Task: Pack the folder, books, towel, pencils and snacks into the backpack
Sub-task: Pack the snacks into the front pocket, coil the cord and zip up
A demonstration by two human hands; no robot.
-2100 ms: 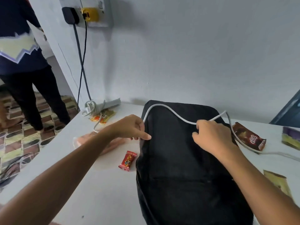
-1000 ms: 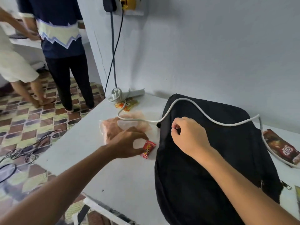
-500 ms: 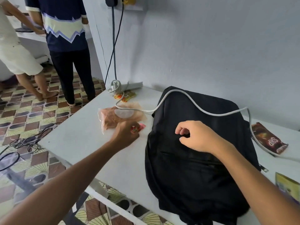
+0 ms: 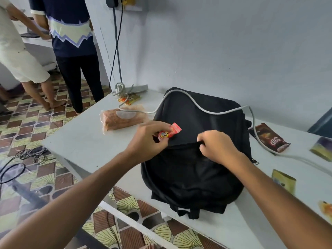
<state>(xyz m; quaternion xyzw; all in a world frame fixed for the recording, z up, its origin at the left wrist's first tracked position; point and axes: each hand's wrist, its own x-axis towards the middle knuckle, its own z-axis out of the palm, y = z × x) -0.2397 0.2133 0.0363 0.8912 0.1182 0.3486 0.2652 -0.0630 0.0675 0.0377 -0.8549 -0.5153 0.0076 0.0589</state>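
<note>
A black backpack [image 4: 194,169] lies flat on the white table [image 4: 86,141]. My left hand [image 4: 149,139] holds a small red snack packet [image 4: 170,132] just over the backpack's left edge. My right hand [image 4: 217,146] pinches the black fabric at the lip of a front pocket, lifting it. A clear bag of brown snacks [image 4: 122,119] lies left of the backpack. To the right lie a brown "Sup" packet [image 4: 271,139], a gold packet [image 4: 283,180], a purple-yellow packet [image 4: 323,148] and an orange one [image 4: 326,209] at the frame edge.
A white cable [image 4: 206,110] runs across the backpack's top to a power strip [image 4: 131,88] by the wall, with a yellow packet [image 4: 128,99] beside it. Two people [image 4: 71,42] stand on the patterned floor at the left. Loose wires [image 4: 27,155] lie on the floor.
My left hand picked the red packet off the table and carried it right to the backpack. My right hand moved down from the backpack's top and gripped the pocket lip.
</note>
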